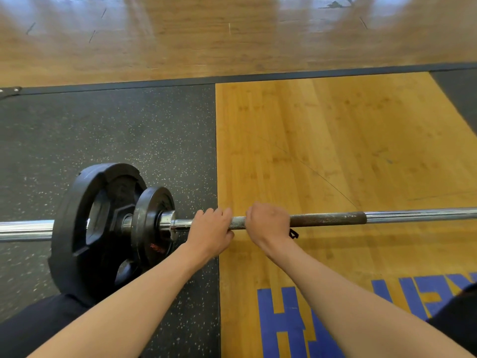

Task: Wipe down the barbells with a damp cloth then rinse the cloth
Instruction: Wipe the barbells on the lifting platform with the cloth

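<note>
Hands: left hand [210, 228] and right hand [268, 223] are both clenched over the top of the barbell [327, 218], knuckles up, with a short stretch of bare knurled shaft between them.
Position: the left hand grips nearer the large plate [68, 215], just past the small plate [152, 210] and its chrome collar. The right hand sits farther from the large plate.
Bar: it lies level across the floor. From the large plate the shaft runs out over the wooden platform [335, 140], while the plates rest on the speckled rubber mat [116, 130].
Cloth: not plainly in view. A dark scrap [293, 233] pokes out below the right hand, and whether it is the cloth cannot be told.
Finish: beyond the right hand, away from the large plate, the knurling looks dull brown before it turns to bright chrome.
Stage: likely mid-wipe along the shaft, with rinsing yet to come.
Risk: round plates could let the bar roll if the push goes across it rather than along it.
Risk: rough knurling may snag a cloth, or scrape a bare palm if the cloth has bunched up.
Risk: an over-wet cloth could drip onto the wood and leave damp metal to rust.
</note>
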Motion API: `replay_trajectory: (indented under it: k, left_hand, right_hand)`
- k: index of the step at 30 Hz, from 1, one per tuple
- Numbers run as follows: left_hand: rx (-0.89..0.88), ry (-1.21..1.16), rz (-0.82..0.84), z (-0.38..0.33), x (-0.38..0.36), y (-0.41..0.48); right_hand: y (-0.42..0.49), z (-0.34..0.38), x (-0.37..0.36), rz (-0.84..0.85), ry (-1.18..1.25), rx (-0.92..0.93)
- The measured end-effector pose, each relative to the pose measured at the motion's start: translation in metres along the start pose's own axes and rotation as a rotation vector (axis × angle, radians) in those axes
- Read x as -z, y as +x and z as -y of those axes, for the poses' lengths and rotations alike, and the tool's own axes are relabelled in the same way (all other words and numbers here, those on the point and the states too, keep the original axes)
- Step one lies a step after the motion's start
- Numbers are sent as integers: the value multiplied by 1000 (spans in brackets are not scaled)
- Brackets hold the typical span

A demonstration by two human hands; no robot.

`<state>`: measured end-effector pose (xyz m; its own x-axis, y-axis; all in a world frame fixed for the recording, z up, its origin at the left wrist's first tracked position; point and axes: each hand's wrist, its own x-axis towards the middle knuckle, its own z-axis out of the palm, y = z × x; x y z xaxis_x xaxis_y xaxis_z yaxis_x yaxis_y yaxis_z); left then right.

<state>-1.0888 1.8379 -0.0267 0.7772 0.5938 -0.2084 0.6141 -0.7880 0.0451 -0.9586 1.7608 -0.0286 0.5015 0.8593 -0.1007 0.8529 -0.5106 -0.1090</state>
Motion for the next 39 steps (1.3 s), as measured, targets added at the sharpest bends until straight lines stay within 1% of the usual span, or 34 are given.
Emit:
replay_trajectory:
  k: [1, 3, 5, 7, 8, 11, 14, 16, 18, 19, 21, 23, 25, 28, 29, 31, 34, 36, 39]
  left_hand:
    - [-4, -5, -1, 0, -1, 0]
    - [-7, -2, -5, 1, -1, 0]
    - [-4, -12, -5, -1, 0, 2]
    - [-4, -32, 12, -9, 1, 7]
    - [0, -42, 26, -13, 2, 9]
    - [12, -69, 53, -24, 1, 15]
    - [4, -72, 33, -26, -3, 19]
    - [3, -64, 17, -25, -4, 20]
    - [-10, -55, -4, -25, -5, 21]
    - [-15, -53, -11, -24, -5, 21]
    - [-16, -53, -9, -24, -3, 20]
    - [-19, -65, -22, -27, -3, 20]
    - [-44, -61, -43, -34, -4, 20]
    - [-77, -64, -53, -47, -4, 25]
    - [-92, -68, -46, -52, -4, 27]
    - [-111, -65, -30, -61, -4, 32]
    - [-122, -93, -12, -69, -3, 37]
    - [-121, -117, 3, -70, -5, 38]
    - [-150, -63, -18, -69, -7, 40]
  right_hand:
    - [-2, 8, -3, -1, 20, 25]
    - [-12, 10, -10, -112, 95, 123]
    - [-25, -12, -28, -244, 115, 270]
    - [-37, -43, -39, -300, 59, 375]
    - [-41, -57, -41, -320, 33, 389]
    - [-48, -96, -44, -383, -17, 327]
    - [-42, -119, -36, -421, -32, 264]
    - [-30, -109, -25, -400, 34, 159]
    - [-18, -82, -19, -362, 81, 16]
    - [-11, -69, -16, -308, 87, -24]
    - [-1, -48, -16, -196, 97, -45]
    - [0, -38, -18, -212, 119, 12]
    - [-10, -42, -21, -264, 107, 154]
    - [-36, -75, -27, -279, 75, 375]
    - [-43, -93, -27, -291, 69, 404]
    - [-47, -127, -23, -335, 61, 344]
    - [-36, -151, -14, -348, 14, 115]
    - [-28, -143, -8, -316, 47, 18]
    - [-15, -115, -11, -236, 64, -14]
